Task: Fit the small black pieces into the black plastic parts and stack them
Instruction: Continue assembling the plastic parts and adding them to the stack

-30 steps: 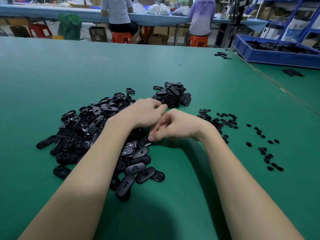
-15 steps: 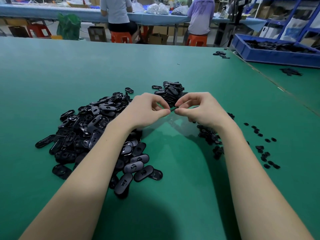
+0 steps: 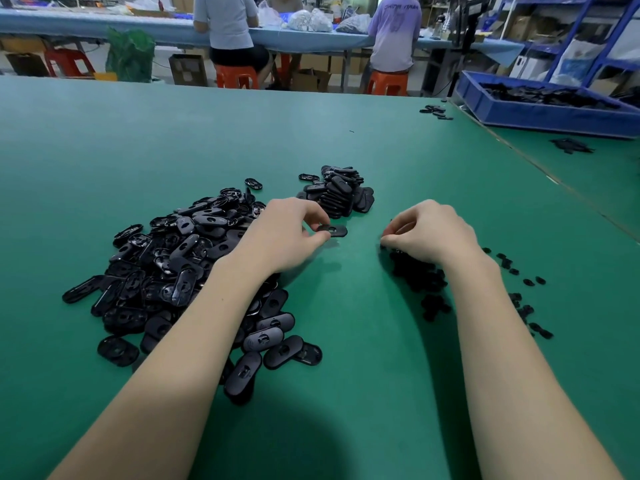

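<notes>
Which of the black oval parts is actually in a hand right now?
The single oval part pinched by the left hand, between the loose pile and stacked ones; all others lie untouched.

The hands are now apart: the left hand [image 3: 291, 233] is carrying the part [image 3: 333, 230] alone toward the stack [image 3: 341, 195], while the right hand [image 3: 429, 232] is dropping onto the small pieces [image 3: 420, 275].

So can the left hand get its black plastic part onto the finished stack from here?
Probably yes: the left hand pinches the part just short of the stack, with only bare green table between.
</notes>
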